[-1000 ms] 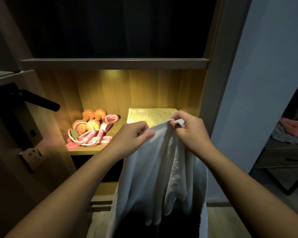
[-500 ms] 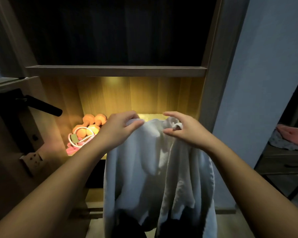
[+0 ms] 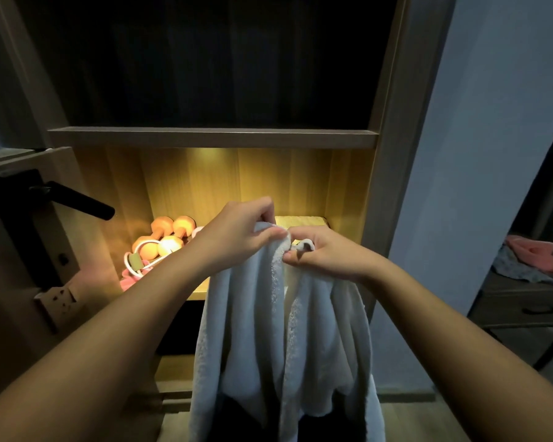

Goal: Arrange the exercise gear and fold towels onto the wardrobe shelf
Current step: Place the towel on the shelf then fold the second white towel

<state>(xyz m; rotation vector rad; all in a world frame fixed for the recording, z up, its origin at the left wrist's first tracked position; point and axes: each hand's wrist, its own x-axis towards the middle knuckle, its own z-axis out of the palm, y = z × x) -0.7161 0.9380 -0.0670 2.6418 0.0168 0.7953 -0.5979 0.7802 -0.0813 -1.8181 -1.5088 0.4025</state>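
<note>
A white towel hangs in long folds in front of the lit wardrobe shelf. My left hand grips its top edge, thumb and fingers curled round the cloth. Close beside it my right hand pinches the same edge near a small hanging loop. On the shelf's left side lie orange dumbbells and a pink skipping rope, partly hidden by my left arm. A folded pale towel shows at the back of the shelf behind my hands.
A door with a black handle stands open at the left, with a wall socket below it. A dark upper compartment sits above the shelf. At the right, a dark drawer unit carries pink and grey cloths.
My hands have come together at the towel's top edge, and the towel now hangs gathered in narrower folds. My right hand went from loosely touching to pinching the edge.
</note>
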